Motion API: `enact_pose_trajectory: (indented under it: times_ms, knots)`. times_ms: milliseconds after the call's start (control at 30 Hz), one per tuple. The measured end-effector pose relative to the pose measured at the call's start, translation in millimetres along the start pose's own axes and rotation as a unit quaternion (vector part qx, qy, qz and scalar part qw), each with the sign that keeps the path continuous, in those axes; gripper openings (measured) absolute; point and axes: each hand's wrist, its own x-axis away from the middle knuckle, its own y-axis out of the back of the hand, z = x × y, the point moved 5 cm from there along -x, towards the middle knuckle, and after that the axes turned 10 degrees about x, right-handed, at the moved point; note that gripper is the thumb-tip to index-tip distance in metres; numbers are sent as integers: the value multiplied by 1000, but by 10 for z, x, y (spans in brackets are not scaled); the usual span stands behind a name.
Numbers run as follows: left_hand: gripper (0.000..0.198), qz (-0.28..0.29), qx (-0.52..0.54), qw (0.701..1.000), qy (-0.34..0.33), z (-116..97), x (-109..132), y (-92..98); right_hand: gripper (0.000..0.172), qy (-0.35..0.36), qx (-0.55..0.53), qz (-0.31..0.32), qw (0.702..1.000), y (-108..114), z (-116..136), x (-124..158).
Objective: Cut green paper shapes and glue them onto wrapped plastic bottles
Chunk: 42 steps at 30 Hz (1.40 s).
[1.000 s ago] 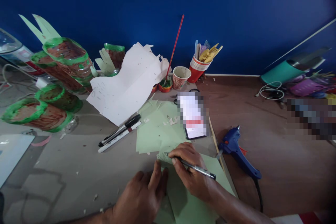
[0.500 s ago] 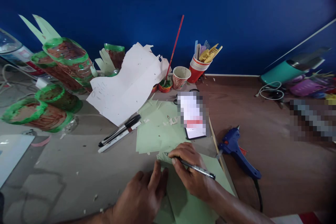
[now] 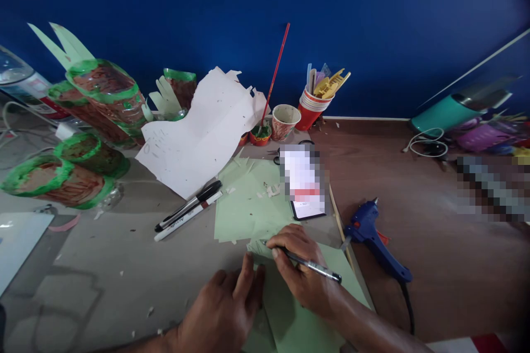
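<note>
My right hand (image 3: pixel 300 270) is closed around a black pen (image 3: pixel 314 268), its tip resting on the top edge of a light green paper sheet (image 3: pixel 302 320) at the table's near edge. My left hand (image 3: pixel 226 311) lies flat on the left side of that sheet, fingers stretched out and pressing it down. A second green sheet (image 3: pixel 248 201) lies just beyond, strewn with small paper scraps. A phone (image 3: pixel 304 182) rests on its right side.
Two markers (image 3: pixel 188 209) lie left of the green sheets. A blue glue gun (image 3: pixel 375 240) sits to the right. Painted green-and-brown bottle pieces (image 3: pixel 62 176) stand at left, a white cut paper (image 3: pixel 199 132) behind, and cups with a red brush (image 3: pixel 285 121) by the blue wall.
</note>
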Motion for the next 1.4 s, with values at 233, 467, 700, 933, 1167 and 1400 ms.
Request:
enact_pose_trajectory:
  times_ms: [233,467,700,933,1167,1400]
  knots:
    - [39,-6,-3,1000,5,12,-1,8,15,9,7,7,1000,-6,15,-7]
    - [41,-17,-2,1000,6,16,-6,11,15,3,15,1,1000,17,19,-15]
    - [42,-3,-10,1000,-1,2,18,-27,16,3,22,-7,1000,60,43,-21]
    - [42,-11,-13,1000,7,6,17,-32,16,-4,15,-2,1000,62,34,-21]
    - [44,12,-4,1000,3,10,12,-34,16,-37,-18,-4,999,56,-29,-7]
    - [40,-11,-2,1000,4,12,7,2,15,-17,-8,-6,1000,37,10,-16]
